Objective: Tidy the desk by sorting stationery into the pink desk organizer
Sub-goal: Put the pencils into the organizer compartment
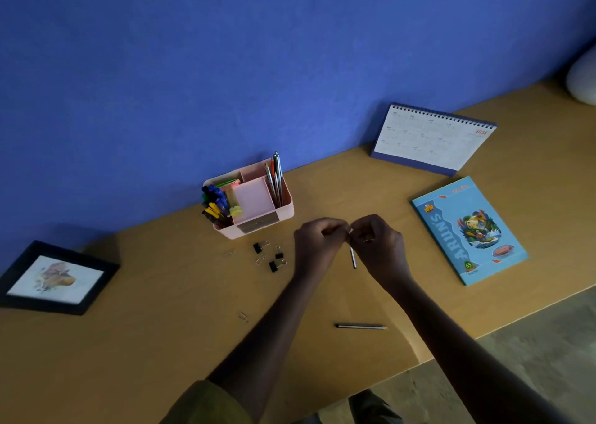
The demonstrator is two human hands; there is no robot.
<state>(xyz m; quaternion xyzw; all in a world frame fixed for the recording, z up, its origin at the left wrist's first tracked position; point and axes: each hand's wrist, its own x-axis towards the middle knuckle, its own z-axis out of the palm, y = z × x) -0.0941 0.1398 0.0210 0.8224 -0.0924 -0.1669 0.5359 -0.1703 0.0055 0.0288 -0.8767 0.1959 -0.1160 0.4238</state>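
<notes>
I see the held pencil just in front of the pink organizer, long axis running toward me, free end pointing at me from between the hands. The right hand pinches its far end with curled fingers. The left hand curls against the same spot, and I cannot tell whether it grips. A loose pencil lies crosswise on the desk nearer me, tip pointing right. Left of the hands lie three binder clips and three paper clips — a notebook lies right.
</notes>
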